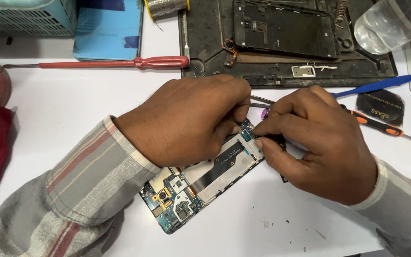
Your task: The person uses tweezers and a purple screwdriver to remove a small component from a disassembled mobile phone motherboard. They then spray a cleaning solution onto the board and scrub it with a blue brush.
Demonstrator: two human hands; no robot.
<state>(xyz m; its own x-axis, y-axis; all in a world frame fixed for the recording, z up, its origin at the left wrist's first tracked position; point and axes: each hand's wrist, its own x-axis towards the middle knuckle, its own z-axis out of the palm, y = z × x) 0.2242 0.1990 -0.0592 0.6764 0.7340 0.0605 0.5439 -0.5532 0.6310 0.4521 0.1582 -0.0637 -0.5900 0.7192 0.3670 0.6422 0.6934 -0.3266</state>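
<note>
Both hands, the left hand point(186, 121) pinching tweezers point(261, 101) and the right hand point(317, 143) pressing the opened phone point(205, 183), should hold this light, fragile board by its edges.

The table point(72, 104) is smooth, matt white. The phone point(200, 183) shows a blue circuit board and a dull metal plate. The mat point(281, 74) is worn black rubber. The screwdriver point(115, 63) has glossy red plastic. Sleeves point(72, 200) are soft striped cloth.

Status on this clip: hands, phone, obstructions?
Left hand holds tweezers. Right hand pinches opened phone at its far end. Nothing blocking.
</note>
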